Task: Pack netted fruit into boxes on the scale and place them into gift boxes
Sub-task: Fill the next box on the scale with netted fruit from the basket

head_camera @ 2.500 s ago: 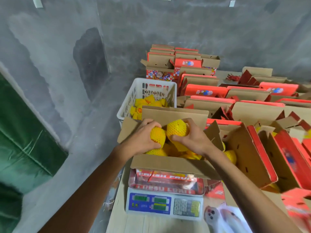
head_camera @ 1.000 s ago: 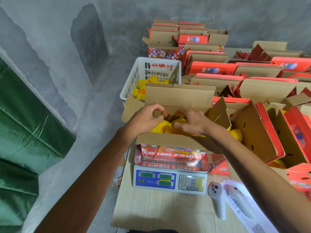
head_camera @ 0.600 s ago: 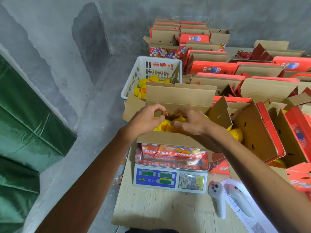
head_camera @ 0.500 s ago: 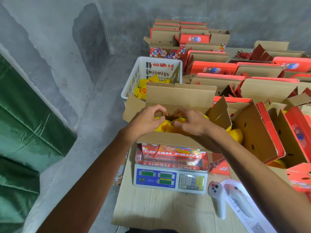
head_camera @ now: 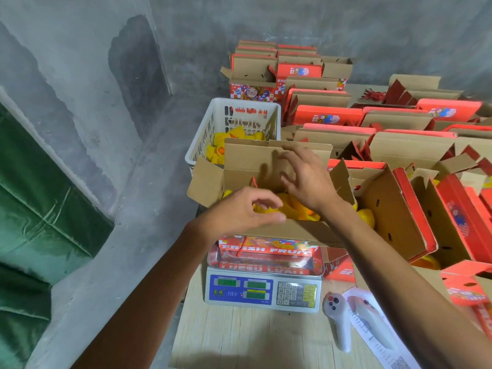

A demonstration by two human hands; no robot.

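Open box [head_camera: 269, 166] sitting on scale [head_camera: 262, 290] mid-frame, holding netted fruit [head_camera: 290, 206]; white basket [head_camera: 234, 121] behind holding more. Both hands [head_camera: 239, 213] [head_camera: 308, 179] hovering, fingers loosely spread, gripping nothing.

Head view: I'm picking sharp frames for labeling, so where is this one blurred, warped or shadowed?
Head view: right hand fingers smear with motion blur and cast a shadow on the box back flap; left hand is slightly soft; the scale readouts are too blurred to read; wide-angle distortion bends the wall edges; lighting is soft, without harsh glare.
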